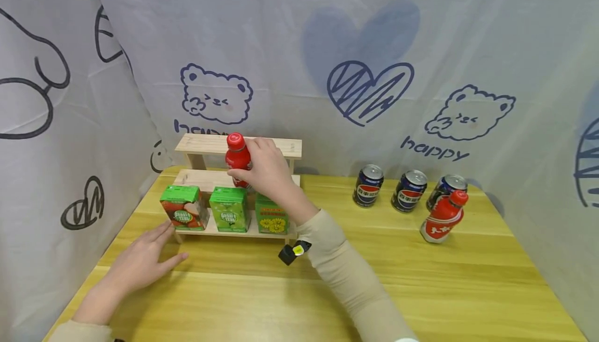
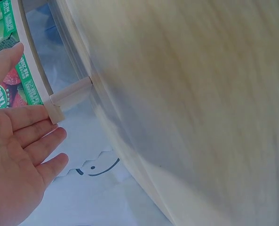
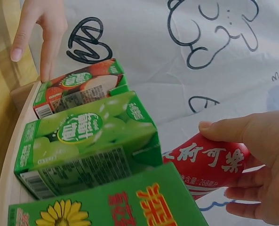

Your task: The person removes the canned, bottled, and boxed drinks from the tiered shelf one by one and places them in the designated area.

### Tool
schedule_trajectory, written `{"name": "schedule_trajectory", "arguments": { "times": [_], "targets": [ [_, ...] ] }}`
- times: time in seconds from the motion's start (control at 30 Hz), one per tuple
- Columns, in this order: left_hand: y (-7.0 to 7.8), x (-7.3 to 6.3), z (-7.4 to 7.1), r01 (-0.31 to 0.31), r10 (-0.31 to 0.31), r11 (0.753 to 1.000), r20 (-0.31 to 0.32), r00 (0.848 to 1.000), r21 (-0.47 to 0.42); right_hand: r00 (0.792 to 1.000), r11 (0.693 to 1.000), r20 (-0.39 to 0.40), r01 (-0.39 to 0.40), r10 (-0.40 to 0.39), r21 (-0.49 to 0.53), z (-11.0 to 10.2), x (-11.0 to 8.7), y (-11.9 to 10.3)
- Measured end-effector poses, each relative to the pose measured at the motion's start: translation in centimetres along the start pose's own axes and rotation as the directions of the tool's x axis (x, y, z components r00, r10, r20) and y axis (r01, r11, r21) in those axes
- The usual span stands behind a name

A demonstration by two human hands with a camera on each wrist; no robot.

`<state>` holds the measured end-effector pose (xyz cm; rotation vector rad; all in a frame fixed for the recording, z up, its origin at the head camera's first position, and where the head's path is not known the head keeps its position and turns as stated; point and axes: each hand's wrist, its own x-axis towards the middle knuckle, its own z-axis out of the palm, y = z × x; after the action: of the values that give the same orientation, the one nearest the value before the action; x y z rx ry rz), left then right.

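Observation:
My right hand (image 1: pixel 262 168) grips a red bottle (image 1: pixel 237 158) with a red cap, upright on the middle step of a small wooden stepped shelf (image 1: pixel 206 144). The right wrist view shows the thumb and fingers (image 3: pixel 257 155) wrapped around that bottle (image 3: pixel 203 165). Three green juice cartons stand on the lowest step: a strawberry one (image 1: pixel 184 207), a green-grape one (image 1: pixel 229 208) and a sunflower one (image 1: pixel 271 217). My left hand (image 1: pixel 140 261) lies flat and open on the table beside the shelf's front left leg (image 2: pixel 68 96), fingers (image 2: pixel 33 136) spread.
A second red bottle (image 1: pixel 443 217) stands at the right of the wooden table (image 1: pixel 421 290). Behind it, three blue cola cans (image 1: pixel 367 185) (image 1: pixel 409 191) (image 1: pixel 445 188) stand in a row. White printed cloth (image 1: pixel 355 45) walls the table at the back and both sides.

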<state>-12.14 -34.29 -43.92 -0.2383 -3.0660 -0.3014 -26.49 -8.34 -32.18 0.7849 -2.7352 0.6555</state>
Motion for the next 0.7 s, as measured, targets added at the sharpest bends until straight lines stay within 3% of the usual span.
{"name": "schedule_trajectory", "arguments": {
  "times": [0.7],
  "targets": [
    [0.0,0.0,0.3,0.002,-0.002,1.000,0.000,1.000,-0.001,0.993,0.981,-0.069,-0.079,0.092,0.175,-2.9,-3.0,4.9]
  ]
}}
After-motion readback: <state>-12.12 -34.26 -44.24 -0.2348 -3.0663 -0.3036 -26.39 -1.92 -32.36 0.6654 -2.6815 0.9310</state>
